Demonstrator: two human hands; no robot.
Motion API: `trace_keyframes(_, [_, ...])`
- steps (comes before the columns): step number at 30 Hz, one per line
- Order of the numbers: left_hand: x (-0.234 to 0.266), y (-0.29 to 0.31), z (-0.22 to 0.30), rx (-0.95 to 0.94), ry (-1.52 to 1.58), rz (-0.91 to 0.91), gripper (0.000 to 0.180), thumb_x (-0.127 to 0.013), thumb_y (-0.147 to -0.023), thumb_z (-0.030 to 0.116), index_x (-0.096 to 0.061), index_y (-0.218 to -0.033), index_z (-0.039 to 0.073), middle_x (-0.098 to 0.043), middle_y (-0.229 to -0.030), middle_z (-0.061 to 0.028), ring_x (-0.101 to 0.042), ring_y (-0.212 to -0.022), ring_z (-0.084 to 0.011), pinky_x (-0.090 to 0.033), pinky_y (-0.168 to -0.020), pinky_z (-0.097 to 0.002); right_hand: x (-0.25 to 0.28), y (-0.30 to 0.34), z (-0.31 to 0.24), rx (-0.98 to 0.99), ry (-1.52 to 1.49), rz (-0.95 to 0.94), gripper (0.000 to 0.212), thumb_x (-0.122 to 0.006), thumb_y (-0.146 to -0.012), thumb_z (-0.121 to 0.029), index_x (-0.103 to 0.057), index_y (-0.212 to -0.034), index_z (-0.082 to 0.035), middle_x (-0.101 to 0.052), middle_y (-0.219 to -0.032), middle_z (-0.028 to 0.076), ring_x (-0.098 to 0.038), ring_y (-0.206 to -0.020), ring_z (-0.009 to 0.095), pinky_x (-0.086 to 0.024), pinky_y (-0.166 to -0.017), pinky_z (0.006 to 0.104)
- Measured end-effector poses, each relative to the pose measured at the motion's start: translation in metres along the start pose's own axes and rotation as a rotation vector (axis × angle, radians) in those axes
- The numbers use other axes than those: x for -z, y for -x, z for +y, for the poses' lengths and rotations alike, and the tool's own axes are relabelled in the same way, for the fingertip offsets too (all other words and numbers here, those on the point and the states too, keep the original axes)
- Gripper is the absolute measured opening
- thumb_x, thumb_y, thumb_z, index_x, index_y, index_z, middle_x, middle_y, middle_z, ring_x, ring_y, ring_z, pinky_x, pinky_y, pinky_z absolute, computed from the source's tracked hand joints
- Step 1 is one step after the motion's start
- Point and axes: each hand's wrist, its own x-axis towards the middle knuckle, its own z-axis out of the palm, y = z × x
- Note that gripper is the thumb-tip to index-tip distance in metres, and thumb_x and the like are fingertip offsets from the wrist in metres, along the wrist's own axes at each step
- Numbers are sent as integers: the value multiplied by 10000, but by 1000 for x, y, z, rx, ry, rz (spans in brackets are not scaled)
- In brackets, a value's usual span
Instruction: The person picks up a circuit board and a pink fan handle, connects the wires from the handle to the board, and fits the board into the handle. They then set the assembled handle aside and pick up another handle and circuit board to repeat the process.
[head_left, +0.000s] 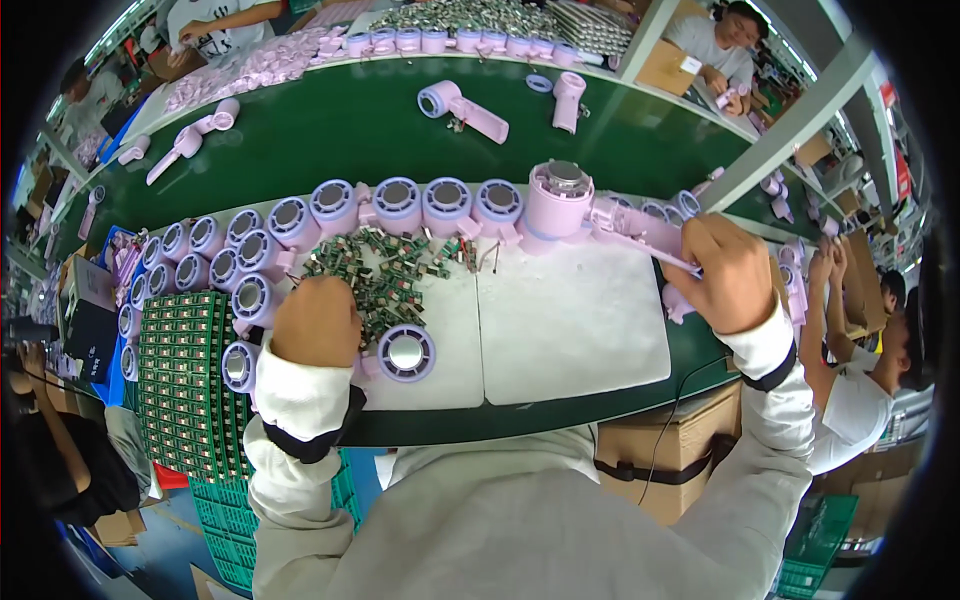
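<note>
My right hand (730, 272) is closed on the end of a long pink fan handle shell (640, 232), which slants up and left toward a pink round housing (560, 212) topped with a metal disc. Whether the two touch is hard to tell. My left hand (318, 320) is curled, knuckles up, at the edge of a heap of small green circuit boards (385, 275); its fingertips are hidden, and so is anything in them. Just right of it lies a lavender fan head (406, 353) with a silver centre. Both hands rest over the white work mat (570, 320).
Rows of lavender fan heads (290, 220) curve along the mat's far and left sides. Stacked green board panels (185, 370) stand at left. Beyond runs a green conveyor belt (330, 120) with loose pink fans (465, 110). A metal post (790, 120) rises at right; other people work around.
</note>
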Motion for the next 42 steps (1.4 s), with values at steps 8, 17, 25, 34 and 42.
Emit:
trace_keyframes(8, [7, -18, -1, 74, -20, -147, 67, -669, -784, 61, -660, -791, -5, -666, -810, -216, -640, -788, -412, -517, -690, -496, 2, 86, -47, -58, -137, -197, 286, -787, -633, -120, -528, -740, -61, -530, -692, 91, -578, -618, 296, -482, -555, 414])
trace_keyframes(17, [5, -28, -9, -22, -91, -144, 85, -687, -757, 36, -696, -841, 21, -695, -789, -201, -676, -742, -393, -546, -662, -466, -51, 101, -95, 7, -650, -133, 213, -799, -781, -173, -664, -900, -59, -640, -778, 80, -653, -672, 250, -527, -583, 349])
trace_keyframes(25, [7, -36, -10, 26, -49, -122, 187, -675, -745, -23, -696, -920, 38, -716, -765, -159, -708, -689, -321, -564, -658, -396, -61, 89, -64, -294, -766, -237, 232, -760, -798, -105, -701, -1021, -82, -689, -823, 88, -669, -671, 258, -534, -605, 353])
trace_keyframes(34, [49, -24, 44, 97, 165, 185, 138, -700, -839, -42, -680, -964, 14, -728, -819, -137, -743, -768, -243, -579, -722, -319, -79, 88, -68, -66, -664, -229, 218, -707, -845, -83, -685, -1061, -86, -691, -820, 99, -676, -692, 281, -543, -624, 366])
trace_keyframes(42, [16, 14, 163, -295, 500, 10, 187, -709, -827, -77, -684, -994, 5, -722, -919, -114, -721, -807, -240, -556, -722, -298, -91, 92, -68, -57, -778, -82, 142, -672, -911, -113, -683, -1047, -73, -692, -813, 102, -675, -692, 284, -549, -636, 376])
